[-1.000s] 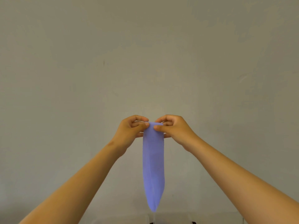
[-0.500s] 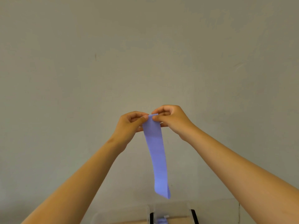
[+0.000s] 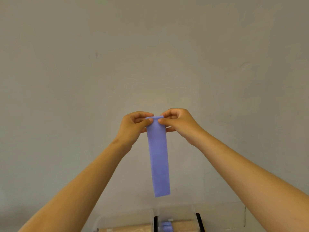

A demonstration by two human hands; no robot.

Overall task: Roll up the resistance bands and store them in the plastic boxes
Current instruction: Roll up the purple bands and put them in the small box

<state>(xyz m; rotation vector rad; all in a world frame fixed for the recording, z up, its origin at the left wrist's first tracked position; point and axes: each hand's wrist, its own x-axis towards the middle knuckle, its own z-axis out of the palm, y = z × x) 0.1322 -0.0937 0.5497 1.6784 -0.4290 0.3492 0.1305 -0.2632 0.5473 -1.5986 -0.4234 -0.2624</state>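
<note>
A purple resistance band [image 3: 158,158] hangs flat and straight down in front of a plain wall. My left hand [image 3: 133,126] pinches its top left corner and my right hand [image 3: 178,123] pinches its top right corner, both held up at arm's length. The top edge is curled over a little between my fingertips. Far below, at the bottom edge of the view, stand two clear plastic boxes, the left one [image 3: 123,220] and the right one [image 3: 177,215]. A rolled purple band [image 3: 166,226] lies inside the right box.
The boxes stand on a light wooden surface [image 3: 127,229] against the grey wall [image 3: 150,56]. A black object [image 3: 199,221] sits behind the right box, at its sides.
The band, twisted and tapering a second ago, now hangs flat and looks shorter. The view has tilted down, bringing the plastic boxes into sight at the bottom.
</note>
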